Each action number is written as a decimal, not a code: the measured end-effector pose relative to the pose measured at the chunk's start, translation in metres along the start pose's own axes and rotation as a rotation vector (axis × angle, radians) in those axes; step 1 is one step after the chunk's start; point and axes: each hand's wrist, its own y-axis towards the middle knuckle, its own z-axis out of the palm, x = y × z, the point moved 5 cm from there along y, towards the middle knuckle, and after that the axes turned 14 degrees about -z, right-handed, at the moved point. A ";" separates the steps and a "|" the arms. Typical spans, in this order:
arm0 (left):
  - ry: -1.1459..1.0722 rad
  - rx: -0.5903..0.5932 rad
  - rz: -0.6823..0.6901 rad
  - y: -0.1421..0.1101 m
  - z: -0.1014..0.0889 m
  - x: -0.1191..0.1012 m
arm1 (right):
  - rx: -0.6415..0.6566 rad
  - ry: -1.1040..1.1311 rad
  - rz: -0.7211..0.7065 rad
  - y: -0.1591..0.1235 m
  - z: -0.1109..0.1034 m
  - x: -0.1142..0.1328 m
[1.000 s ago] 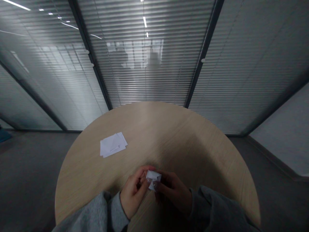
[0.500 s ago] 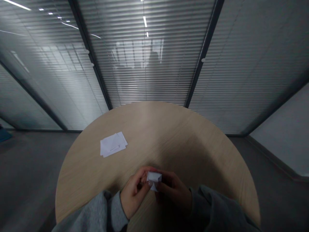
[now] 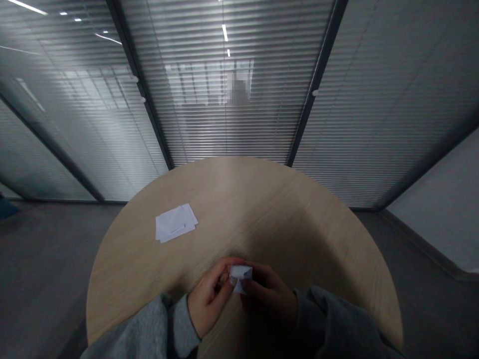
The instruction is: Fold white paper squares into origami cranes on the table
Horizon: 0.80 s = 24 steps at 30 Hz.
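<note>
Between my two hands is a small piece of folded white paper (image 3: pixel 240 272), held above the near part of the round table. My left hand (image 3: pixel 211 294) grips its left side, the thumb pressed on the front face and the fingers curled behind. On the right side, my right hand (image 3: pixel 267 291) pinches the same paper with its thumb low on the front. The fingertips of both hands meet behind the paper. Shadow darkens the right hand, and the back of the paper is hidden.
A few overlapping white paper sheets (image 3: pixel 175 223) lie flat on the left of the round wooden table (image 3: pixel 232 189). Beyond the table's far edge stand glass panels with blinds (image 3: pixel 224 129). A white wall (image 3: pixel 441 199) is at the right.
The folded paper has shifted very slightly to the right and its lower part looks wider. Both hands keep nearly the same grip; the sheets on the table stay put.
</note>
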 end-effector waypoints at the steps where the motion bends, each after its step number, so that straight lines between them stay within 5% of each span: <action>1: -0.009 0.024 0.004 0.000 0.001 0.000 | -0.018 -0.002 0.012 0.000 -0.001 0.000; 11: 0.108 0.024 0.032 -0.001 0.001 0.005 | -0.063 -0.031 0.058 0.000 -0.007 -0.003; 24: 0.158 -0.041 0.055 -0.001 -0.001 0.008 | -0.033 -0.124 -0.051 0.001 -0.001 0.007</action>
